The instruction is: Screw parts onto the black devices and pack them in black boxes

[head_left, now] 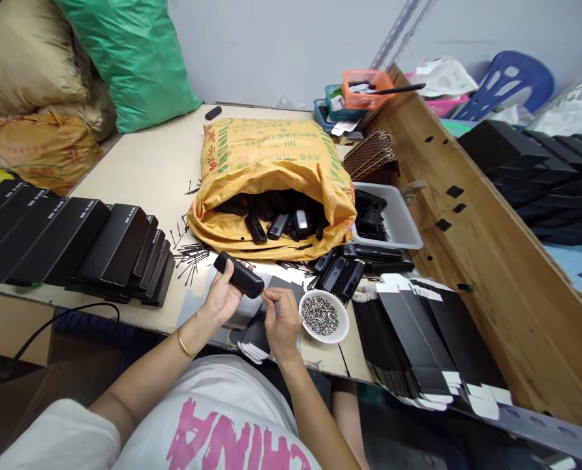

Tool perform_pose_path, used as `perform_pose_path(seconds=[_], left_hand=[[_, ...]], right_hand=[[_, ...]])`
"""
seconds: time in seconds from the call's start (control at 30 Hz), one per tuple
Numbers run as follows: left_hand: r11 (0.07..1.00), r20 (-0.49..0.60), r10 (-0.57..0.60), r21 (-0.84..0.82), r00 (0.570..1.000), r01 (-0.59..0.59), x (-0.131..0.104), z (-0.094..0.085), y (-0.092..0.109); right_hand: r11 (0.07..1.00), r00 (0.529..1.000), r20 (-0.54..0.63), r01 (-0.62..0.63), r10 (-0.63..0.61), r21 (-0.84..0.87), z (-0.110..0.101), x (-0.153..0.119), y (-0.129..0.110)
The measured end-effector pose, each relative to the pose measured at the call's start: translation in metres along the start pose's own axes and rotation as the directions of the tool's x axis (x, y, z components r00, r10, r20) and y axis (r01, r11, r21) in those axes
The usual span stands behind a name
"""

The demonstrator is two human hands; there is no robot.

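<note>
My left hand (224, 295) is closed around a long black plastic device (242, 275), held tilted above the table's front edge. At the device's lower right end, my right hand (282, 320) has thumb and finger pinched together; whatever sits between them is too small to name. A white bowl (342, 331) of small shiny metal pieces (319, 314) stands just right of that hand. Below the hands lie flat black cartons (259, 329) with white flaps. Behind them, an open yellow woven sack (271, 153) spills more black devices (277, 225).
Black boxes (107, 238) stand in a row at left, with thin black sticks (190, 258) scattered beside them. Flat cartons (413, 333) are stacked at right. A grey bin (401, 219) and a wooden board (487, 241) border the right side. A green sack (134, 62) rests behind left.
</note>
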State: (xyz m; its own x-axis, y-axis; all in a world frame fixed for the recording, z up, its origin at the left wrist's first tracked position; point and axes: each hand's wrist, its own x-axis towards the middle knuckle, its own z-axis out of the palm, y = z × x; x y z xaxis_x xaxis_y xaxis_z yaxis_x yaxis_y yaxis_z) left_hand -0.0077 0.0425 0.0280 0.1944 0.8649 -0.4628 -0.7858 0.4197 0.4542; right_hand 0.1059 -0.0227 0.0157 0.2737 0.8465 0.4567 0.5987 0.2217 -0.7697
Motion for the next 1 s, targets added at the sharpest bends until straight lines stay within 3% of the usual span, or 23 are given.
perform_pose_path(seconds=[0.1, 0.2, 0.33, 0.43, 0.5, 0.57, 0.67, 0.77, 0.9, 1.0], left_hand=[[0.995, 0.037, 0.090, 0.040, 0.995, -0.091, -0.001, 0.003, -0.001], [0.991, 0.080, 0.095, 0.085, 0.992, -0.102, -0.005, 0.010, 0.009], [0.961, 0.218, 0.155, 0.193, 0.964, -0.198, -0.020, 0.008, 0.030], [0.868, 0.273, 0.159, 0.419, 0.949, -0.266, -0.019, -0.012, 0.028], [0.818, 0.228, 0.148, 0.519, 0.962, -0.248, -0.006, -0.028, 0.018], [0.814, 0.190, 0.171, 0.526, 0.967, -0.248, 0.012, -0.037, 0.007], [0.886, 0.159, 0.160, 0.412, 0.974, -0.213, 0.033, -0.037, 0.003], [0.951, 0.146, 0.098, 0.278, 0.984, -0.136, 0.040, -0.030, 0.008], [0.970, 0.166, 0.085, 0.211, 0.982, -0.120, 0.041, -0.027, 0.013], [0.949, 0.176, 0.104, 0.277, 0.979, -0.150, 0.047, -0.028, 0.011]], right_hand=[[0.984, 0.988, 0.003, -0.151, 0.152, 0.091, 0.008, -0.003, 0.004], [0.912, 0.944, 0.081, -0.331, 0.321, 0.243, 0.017, -0.005, 0.010], [0.868, 0.924, 0.200, -0.377, 0.327, 0.322, 0.009, -0.003, 0.022], [0.919, 0.942, 0.083, -0.335, 0.325, 0.209, -0.017, 0.005, 0.034], [0.940, 0.942, -0.035, -0.330, 0.334, 0.085, -0.037, 0.013, 0.042], [0.946, 0.948, -0.068, -0.316, 0.311, -0.072, -0.053, 0.021, 0.048], [0.933, 0.968, 0.088, -0.198, 0.234, -0.300, -0.067, 0.031, 0.056], [0.855, 0.932, 0.252, -0.103, 0.261, -0.508, -0.071, 0.033, 0.067], [0.740, 0.854, 0.307, -0.127, 0.421, -0.660, -0.079, 0.023, 0.088], [0.736, 0.854, 0.286, -0.154, 0.435, -0.659, -0.086, 0.016, 0.096]])
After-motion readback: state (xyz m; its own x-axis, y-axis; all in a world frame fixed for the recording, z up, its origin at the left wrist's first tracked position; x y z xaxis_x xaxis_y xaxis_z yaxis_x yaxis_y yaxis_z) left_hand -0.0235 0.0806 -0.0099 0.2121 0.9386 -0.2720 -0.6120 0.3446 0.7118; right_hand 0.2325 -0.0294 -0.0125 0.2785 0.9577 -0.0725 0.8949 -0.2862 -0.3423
